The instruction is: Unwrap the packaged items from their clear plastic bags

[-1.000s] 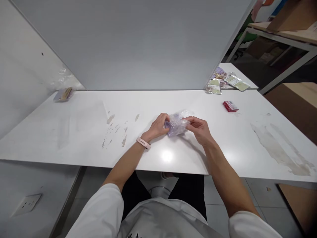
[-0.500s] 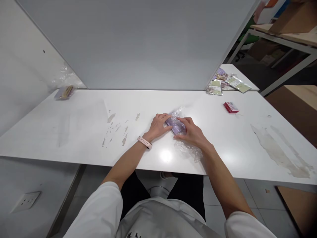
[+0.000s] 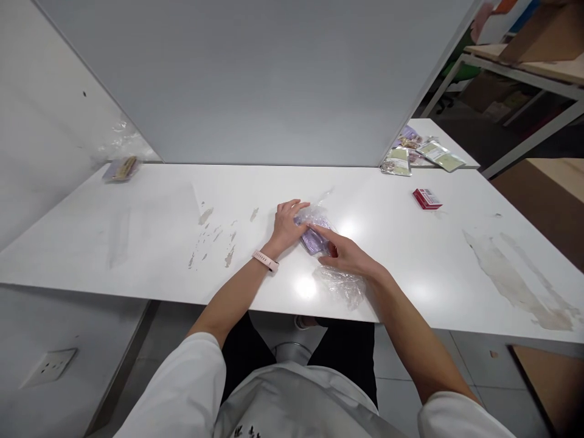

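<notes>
A flat purple packet (image 3: 312, 241) lies on the white table in front of me, partly covered by clear bubble wrap (image 3: 342, 283). The wrap trails toward the near edge and also sticks up behind the packet. My left hand (image 3: 287, 225) rests at the packet's left edge, fingers stretched and apart, its thumb touching the packet. From the right, my right hand (image 3: 344, 252) spans the packet, index finger across its top and thumb at the near side. Its other fingers curl in, partly hidden, over the wrapped right side.
A small red and white box (image 3: 427, 199) sits to the right. Several packets (image 3: 396, 162) lie at the back right, and another packet (image 3: 121, 170) is at the far left. A tall grey panel (image 3: 274, 85) closes off the table's back.
The packet and wrap have shifted slightly left and nearer. My right hand has moved left, its index finger reaching across the packet toward my left thumb. My left fingers have lifted back slightly.
</notes>
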The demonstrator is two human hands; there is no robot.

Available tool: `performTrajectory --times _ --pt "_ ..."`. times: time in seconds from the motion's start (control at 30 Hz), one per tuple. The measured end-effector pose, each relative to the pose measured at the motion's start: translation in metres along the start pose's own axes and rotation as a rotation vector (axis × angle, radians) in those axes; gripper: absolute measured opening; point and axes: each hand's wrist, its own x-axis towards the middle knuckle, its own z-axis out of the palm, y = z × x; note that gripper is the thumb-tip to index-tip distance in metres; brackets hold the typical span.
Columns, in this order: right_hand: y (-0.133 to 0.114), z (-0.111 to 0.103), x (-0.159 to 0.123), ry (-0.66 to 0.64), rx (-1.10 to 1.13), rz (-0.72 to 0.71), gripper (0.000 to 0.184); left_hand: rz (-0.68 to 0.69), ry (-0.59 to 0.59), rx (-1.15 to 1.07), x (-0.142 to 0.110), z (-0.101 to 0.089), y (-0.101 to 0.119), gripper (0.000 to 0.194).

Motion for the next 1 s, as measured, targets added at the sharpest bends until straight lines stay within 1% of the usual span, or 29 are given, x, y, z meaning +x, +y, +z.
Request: performTrajectory --times 0.03,0.07,0.13,0.17,0.23,0.27,0.3,0.33,0.37,0.4,0.47,0.5,0.57,0.63,0.73,0.77,0.8,0.87,0.93,1.0 --pt "0.000 0.000 0.000 0.014 0.013 0.001 0.083 -0.042 0.029 -0.051 0.003 -0.002 -0.002 0.020" --pt "0.000 0.001 0.000 0.041 0.021 0.005 0.082 -0.099 0.072 -0.112 0.006 -0.005 -0.005 0.006" --pt "0.001 0.002 0.001 0.112 0.018 0.029 0.075 -0.252 0.202 -0.260 0.014 -0.013 -0.014 0.023" --pt "0.001 0.003 0.001 0.139 0.011 0.044 0.069 -0.345 0.271 -0.338 0.019 -0.018 -0.019 0.027" --pt "0.001 0.004 0.001 0.155 -0.002 0.071 0.054 -0.551 0.376 -0.501 0.027 -0.028 -0.028 0.027" --pt "0.001 0.004 0.001 0.151 -0.002 0.081 0.048 -0.651 0.404 -0.580 0.030 -0.033 -0.032 0.025" --pt "0.001 0.004 0.002 0.145 0.001 0.087 0.042 -0.727 0.421 -0.651 0.032 -0.037 -0.035 0.020" --pt "0.000 0.003 0.002 0.141 0.009 0.088 0.037 -0.768 0.429 -0.707 0.033 -0.039 -0.037 0.015" --pt "0.001 0.003 0.002 0.142 0.022 0.088 0.033 -0.770 0.434 -0.736 0.034 -0.040 -0.037 0.016" --pt "0.001 0.002 0.002 0.144 0.042 0.086 0.029 -0.738 0.442 -0.730 0.033 -0.040 -0.037 0.025" --pt "0.002 0.000 0.002 0.144 0.102 0.079 0.023 -0.630 0.471 -0.613 0.030 -0.038 -0.034 0.045" --pt "0.002 -0.001 0.002 0.142 0.134 0.077 0.022 -0.579 0.487 -0.528 0.028 -0.037 -0.031 0.050" --pt "0.003 -0.002 0.001 0.150 0.186 0.087 0.024 -0.506 0.512 -0.389 0.024 -0.033 -0.027 0.045" --pt "0.002 -0.002 0.001 0.187 0.260 0.124 0.028 -0.459 0.547 -0.333 0.021 -0.031 -0.023 0.033" --pt "0.004 -0.003 0.003 0.297 0.520 0.231 0.036 -0.402 0.614 -0.325 0.018 -0.029 -0.016 0.022" --pt "0.005 -0.003 0.004 0.345 0.620 0.277 0.038 -0.383 0.607 -0.330 0.017 -0.028 -0.014 0.019" --pt "0.008 -0.004 0.005 0.398 0.702 0.324 0.040 -0.364 0.568 -0.340 0.016 -0.026 -0.012 0.016" --pt "0.014 -0.006 0.006 0.500 0.776 0.400 0.042 -0.335 0.421 -0.353 0.014 -0.021 -0.009 0.010" --pt "0.021 -0.010 0.006 0.610 0.735 0.420 0.041 -0.321 0.245 -0.334 0.011 -0.014 -0.008 0.010" --pt "0.028 -0.014 0.004 0.724 0.648 0.403 0.041 -0.316 0.092 -0.299 0.007 -0.007 -0.008 0.013"
